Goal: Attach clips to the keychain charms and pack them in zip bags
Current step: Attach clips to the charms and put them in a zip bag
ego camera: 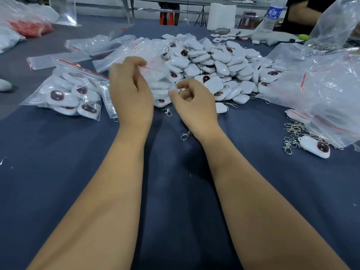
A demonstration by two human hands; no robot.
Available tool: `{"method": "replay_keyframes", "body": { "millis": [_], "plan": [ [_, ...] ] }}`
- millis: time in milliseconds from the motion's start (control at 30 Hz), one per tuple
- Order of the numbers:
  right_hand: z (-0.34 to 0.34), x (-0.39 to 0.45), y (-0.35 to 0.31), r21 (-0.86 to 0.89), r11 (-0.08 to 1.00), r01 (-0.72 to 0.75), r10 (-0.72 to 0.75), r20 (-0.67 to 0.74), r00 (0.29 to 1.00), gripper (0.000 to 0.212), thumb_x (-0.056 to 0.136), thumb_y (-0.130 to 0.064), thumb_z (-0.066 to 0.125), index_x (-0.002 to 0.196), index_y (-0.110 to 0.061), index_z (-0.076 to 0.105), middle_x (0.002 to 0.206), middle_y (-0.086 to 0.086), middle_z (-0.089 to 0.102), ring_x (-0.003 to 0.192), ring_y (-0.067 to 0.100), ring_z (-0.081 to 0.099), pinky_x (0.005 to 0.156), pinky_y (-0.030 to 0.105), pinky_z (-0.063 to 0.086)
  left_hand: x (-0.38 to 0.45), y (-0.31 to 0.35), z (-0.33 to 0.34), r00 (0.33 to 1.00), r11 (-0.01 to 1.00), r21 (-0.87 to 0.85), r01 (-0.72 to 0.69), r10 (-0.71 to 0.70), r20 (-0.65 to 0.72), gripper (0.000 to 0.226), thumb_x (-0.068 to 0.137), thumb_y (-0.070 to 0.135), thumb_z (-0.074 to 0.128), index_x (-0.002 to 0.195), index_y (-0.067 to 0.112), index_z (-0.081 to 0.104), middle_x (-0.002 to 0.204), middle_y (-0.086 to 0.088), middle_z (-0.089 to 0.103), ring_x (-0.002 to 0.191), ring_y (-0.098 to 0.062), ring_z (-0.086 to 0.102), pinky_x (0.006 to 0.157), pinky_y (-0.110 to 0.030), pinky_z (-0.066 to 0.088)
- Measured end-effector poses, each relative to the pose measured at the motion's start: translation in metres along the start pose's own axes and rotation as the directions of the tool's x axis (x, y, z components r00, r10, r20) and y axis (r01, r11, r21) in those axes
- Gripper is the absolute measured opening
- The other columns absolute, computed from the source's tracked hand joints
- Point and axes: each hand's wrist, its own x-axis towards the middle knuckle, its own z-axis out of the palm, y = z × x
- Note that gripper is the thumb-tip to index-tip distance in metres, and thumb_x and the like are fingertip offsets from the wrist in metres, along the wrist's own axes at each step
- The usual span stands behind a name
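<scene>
Work surface: a table under a dark blue cloth (175,191). The near half, under both forearms, is bare cloth apart from two loose metal clips (186,135) lying between the wrists and the pile. The left, right and far parts are crowded with bags.

Left hand (130,90): raised above the cloth, fingers curled, thumb and forefinger pinching the red-striped mouth of a clear zip bag (155,75). That bag hangs in front of the pile; several white charms show through it.

Right hand (194,102): just right of the bag, fingers curled in. Something small and metallic shows at the fingertips, near the thumb; cannot tell whether it is gripped or only lying behind them.

Containers:
- Filled zip bag (66,94) at left, flat on the cloth, sealed strip uppermost, packed with charms.
- Empty flat zip bags (87,47) spread beyond it.
- Large loose plastic bags (321,90) at right; contents unclear through the film.
- Bag of red material (31,28) at far left.

Charms: a heap of charms (218,61) in mid-table, rounded white pieces, some showing a dark oval with a red rim, some with small chains. One single charm (315,146) lies at right, touching a tangle of spare clips (292,133).

Far edge: a water bottle (273,14) and a white paper roll (221,15); another person's arm (302,12) at top right.
</scene>
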Motion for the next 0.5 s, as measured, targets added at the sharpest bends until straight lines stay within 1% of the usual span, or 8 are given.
{"method": "replay_keyframes", "body": {
  "millis": [67, 100, 133, 200, 267, 333, 400, 500],
  "plan": [
    [-0.004, -0.001, -0.003, 0.124, 0.992, -0.024, 0.030, -0.049, 0.998, 0.013, 0.081, -0.035, 0.053, 0.090, -0.033, 0.062, 0.075, -0.017, 0.060, 0.064, -0.001, 0.052, 0.066, 0.026, 0.044, 0.004, 0.001, -0.004, 0.984, 0.999, 0.010, -0.040, 0.041, -0.173, 0.032, 0.091, 0.002, 0.038, 0.107, 0.005, 0.065, 0.099, -0.005, 0.053, 0.085, 0.004, 0.045, 0.079, -0.006, 0.032],
    [-0.006, 0.000, -0.003, 0.128, 0.991, -0.033, 0.046, -0.098, 0.994, 0.017, 0.080, -0.034, 0.050, 0.091, -0.033, 0.062, 0.085, -0.016, 0.062, 0.072, -0.001, 0.054, 0.071, 0.027, 0.045, 0.006, 0.000, -0.005, 0.974, 0.998, 0.031, -0.052, 0.057, -0.218, 0.031, 0.093, 0.004, 0.037, 0.108, 0.004, 0.064, 0.101, -0.007, 0.054, 0.088, 0.005, 0.044, 0.082, -0.005, 0.032],
    [-0.008, 0.002, -0.001, 0.056, 0.997, -0.048, 0.057, -0.153, 0.987, 0.021, 0.081, -0.030, 0.049, 0.096, -0.031, 0.063, 0.097, -0.012, 0.062, 0.085, 0.003, 0.056, 0.079, 0.030, 0.046, 0.006, 0.000, -0.006, 0.972, 0.997, 0.057, -0.060, 0.072, -0.224, 0.031, 0.094, 0.005, 0.036, 0.110, 0.004, 0.063, 0.105, -0.010, 0.055, 0.090, 0.003, 0.043, 0.084, -0.005, 0.031],
    [-0.013, 0.007, 0.005, -0.259, 0.957, -0.134, 0.070, -0.243, 0.968, 0.031, 0.085, -0.024, 0.050, 0.114, -0.025, 0.062, 0.118, -0.003, 0.054, 0.113, 0.018, 0.049, 0.099, 0.033, 0.037, 0.004, -0.001, -0.004, 0.992, 0.993, 0.099, -0.066, 0.076, -0.101, 0.034, 0.092, 0.004, 0.036, 0.114, 0.005, 0.061, 0.112, -0.015, 0.053, 0.092, -0.005, 0.044, 0.084, -0.004, 0.030],
    [-0.016, 0.009, 0.010, -0.458, 0.859, -0.229, 0.133, -0.231, 0.964, 0.040, 0.087, -0.024, 0.053, 0.127, -0.023, 0.055, 0.130, 0.003, 0.045, 0.124, 0.026, 0.037, 0.106, 0.034, 0.023, 0.000, -0.002, 0.002, 0.990, 0.991, 0.128, -0.031, 0.013, 0.141, 0.037, 0.091, 0.001, 0.037, 0.119, 0.008, 0.059, 0.115, -0.015, 0.050, 0.090, -0.012, 0.047, 0.080, -0.009, 0.035],
    [-0.014, 0.008, 0.012, -0.546, 0.804, -0.233, 0.165, -0.171, 0.971, 0.047, 0.085, -0.025, 0.055, 0.132, -0.023, 0.051, 0.133, 0.005, 0.042, 0.126, 0.029, 0.034, 0.106, 0.035, 0.019, -0.005, -0.004, 0.009, 0.930, 0.986, 0.162, 0.028, -0.085, 0.358, 0.037, 0.092, 0.002, 0.038, 0.125, 0.012, 0.054, 0.113, -0.011, 0.053, 0.091, -0.022, 0.054, 0.082, -0.027, 0.043],
    [-0.013, 0.007, 0.014, -0.599, 0.776, -0.198, 0.137, -0.145, 0.980, 0.047, 0.083, -0.021, 0.056, 0.130, -0.024, 0.052, 0.129, 0.005, 0.045, 0.122, 0.028, 0.037, 0.103, 0.036, 0.021, -0.010, -0.004, 0.012, 0.869, 0.981, 0.174, 0.091, -0.163, 0.467, 0.035, 0.093, 0.004, 0.038, 0.125, 0.016, 0.044, 0.097, -0.011, 0.057, 0.083, -0.027, 0.056, 0.074, -0.040, 0.045],
    [-0.014, 0.008, 0.014, -0.609, 0.769, -0.192, 0.110, -0.170, 0.979, 0.040, 0.085, -0.022, 0.055, 0.125, -0.023, 0.056, 0.126, 0.005, 0.047, 0.121, 0.027, 0.039, 0.100, 0.036, 0.022, -0.012, -0.002, 0.011, 0.849, 0.989, 0.140, 0.047, -0.114, 0.516, 0.032, 0.088, 0.000, 0.033, 0.111, 0.020, 0.042, 0.086, -0.017, 0.056, 0.070, -0.028, 0.051, 0.061, -0.040, 0.040]
  ]
}}
